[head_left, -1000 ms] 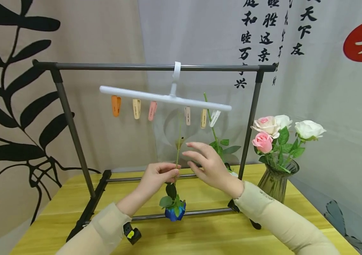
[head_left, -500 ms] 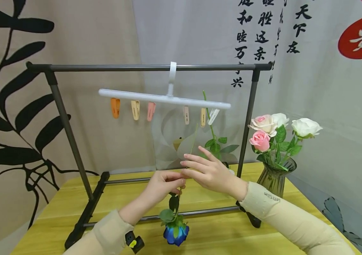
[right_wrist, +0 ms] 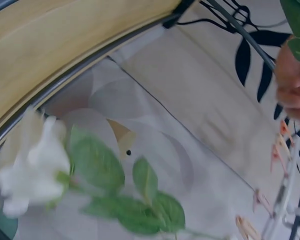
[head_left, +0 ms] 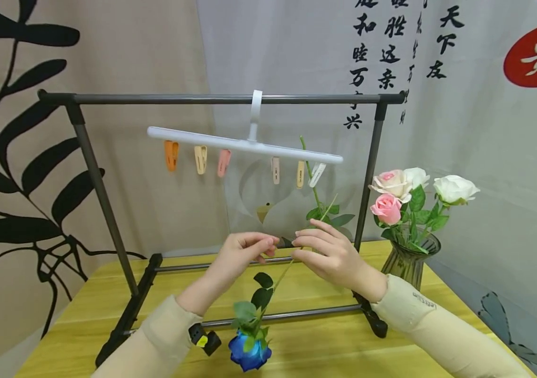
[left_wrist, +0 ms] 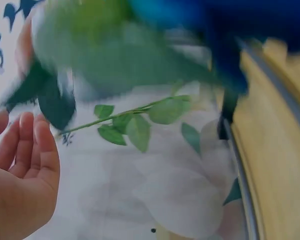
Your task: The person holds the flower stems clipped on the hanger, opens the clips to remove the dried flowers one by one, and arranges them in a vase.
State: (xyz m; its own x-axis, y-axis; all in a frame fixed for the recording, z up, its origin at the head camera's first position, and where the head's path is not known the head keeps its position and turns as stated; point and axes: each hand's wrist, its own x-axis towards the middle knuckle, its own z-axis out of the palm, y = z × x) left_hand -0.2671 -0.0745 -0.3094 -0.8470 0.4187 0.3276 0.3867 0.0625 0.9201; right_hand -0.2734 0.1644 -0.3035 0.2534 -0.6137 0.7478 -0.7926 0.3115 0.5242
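My right hand point(head_left: 334, 257) pinches the thin stem of a blue rose point(head_left: 249, 350), which slants with its bloom low and to the left. My left hand point(head_left: 245, 254) is just beside the right one, off the stem; the left wrist view shows its fingers point(left_wrist: 25, 145) loosely bent around nothing. The blue petals point(left_wrist: 285, 20) blur across the top of that view. A white hanger point(head_left: 249, 146) carries several clothespins, including a white clothespin point(head_left: 317, 175) at the stem of an upside-down white rose point(right_wrist: 35, 167). In the head view, my right hand hides that bloom.
A dark metal rack point(head_left: 230, 99) stands on the wooden table point(head_left: 325, 346) and bears the hanger. To the right is a glass vase point(head_left: 408, 262) of pink and white roses. A printed curtain point(head_left: 145, 173) hangs behind.
My left hand has let go of the blue rose's stem. The right hand has taken the stem and drawn it rightward, tilting the flower so its bloom is lower and nearer.
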